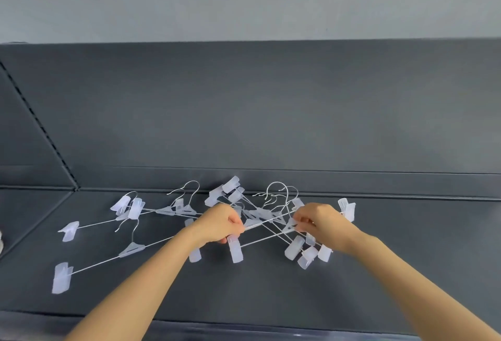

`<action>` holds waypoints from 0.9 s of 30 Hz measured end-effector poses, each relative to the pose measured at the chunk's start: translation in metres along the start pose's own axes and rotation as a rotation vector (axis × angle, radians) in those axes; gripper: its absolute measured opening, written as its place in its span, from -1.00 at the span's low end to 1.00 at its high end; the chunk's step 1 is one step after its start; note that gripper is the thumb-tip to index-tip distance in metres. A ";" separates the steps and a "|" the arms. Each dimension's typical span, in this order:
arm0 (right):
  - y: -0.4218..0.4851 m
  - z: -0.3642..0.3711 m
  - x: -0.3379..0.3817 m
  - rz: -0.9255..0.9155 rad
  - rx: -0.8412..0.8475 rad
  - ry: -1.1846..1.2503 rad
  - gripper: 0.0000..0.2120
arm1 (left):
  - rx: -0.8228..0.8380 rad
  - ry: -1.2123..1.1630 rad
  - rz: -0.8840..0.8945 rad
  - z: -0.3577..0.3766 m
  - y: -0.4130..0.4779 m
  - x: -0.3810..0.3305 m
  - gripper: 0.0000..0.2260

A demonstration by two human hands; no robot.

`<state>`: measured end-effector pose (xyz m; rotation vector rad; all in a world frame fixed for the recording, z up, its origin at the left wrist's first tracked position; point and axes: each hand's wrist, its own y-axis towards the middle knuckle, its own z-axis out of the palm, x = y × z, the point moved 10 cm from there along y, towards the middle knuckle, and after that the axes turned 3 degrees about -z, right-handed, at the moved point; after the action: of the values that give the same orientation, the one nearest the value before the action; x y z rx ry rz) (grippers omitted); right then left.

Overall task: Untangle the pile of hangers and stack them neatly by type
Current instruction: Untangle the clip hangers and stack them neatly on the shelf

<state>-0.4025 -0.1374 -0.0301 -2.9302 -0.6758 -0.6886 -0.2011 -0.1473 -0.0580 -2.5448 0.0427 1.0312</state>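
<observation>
Untangling stage, nothing stacked yet, gripping the clip hanger pile (pixel 256 216) on the sofa seat (pixel 271 286) with left hand (pixel 221 223) curled round a wire, right hand (pixel 321 221) pinching a neck, next gotta slide one free without snagging clips.

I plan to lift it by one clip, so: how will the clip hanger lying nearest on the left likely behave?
The clip hanger looks light: thin wire bar, small translucent clips. Held by its left clip, it would probably stay stiff yet droop at the far end. Its hook might snag the neighbouring bar.
</observation>
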 end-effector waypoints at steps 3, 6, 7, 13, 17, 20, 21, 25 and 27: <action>-0.002 0.000 0.002 -0.041 0.046 -0.049 -0.81 | 0.059 -0.025 0.001 0.003 0.001 -0.004 -0.88; -0.001 -0.008 0.002 -0.053 0.015 -0.107 -0.78 | 0.051 -0.045 0.003 0.003 0.008 -0.009 -0.84; 0.000 -0.011 0.002 -0.055 0.004 -0.117 -0.78 | 0.047 -0.041 0.005 0.003 0.010 -0.012 -0.83; -0.002 -0.013 0.000 -0.074 0.008 -0.114 -0.80 | 0.079 -0.050 -0.048 0.019 0.015 -0.014 -0.92; -0.009 -0.009 -0.002 -0.077 0.039 -0.101 -0.80 | 0.207 -0.053 -0.103 0.040 0.012 -0.009 -0.94; -0.012 -0.008 0.002 -0.105 0.050 -0.090 -0.81 | 0.261 -0.039 -0.123 0.041 0.012 -0.012 -0.97; -0.012 -0.007 0.002 -0.110 0.052 -0.092 -0.81 | 0.288 -0.028 -0.131 0.041 0.011 -0.012 -0.97; -0.009 -0.007 0.001 -0.105 0.014 -0.108 -0.80 | 0.311 0.007 -0.146 0.031 0.011 -0.008 -0.96; -0.008 -0.008 0.003 -0.100 -0.014 -0.144 -0.77 | 0.246 -0.013 -0.119 0.020 0.014 -0.004 -0.93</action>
<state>-0.4074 -0.1302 -0.0218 -2.9980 -0.8387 -0.4950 -0.2199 -0.1531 -0.0732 -2.2902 0.0133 0.9347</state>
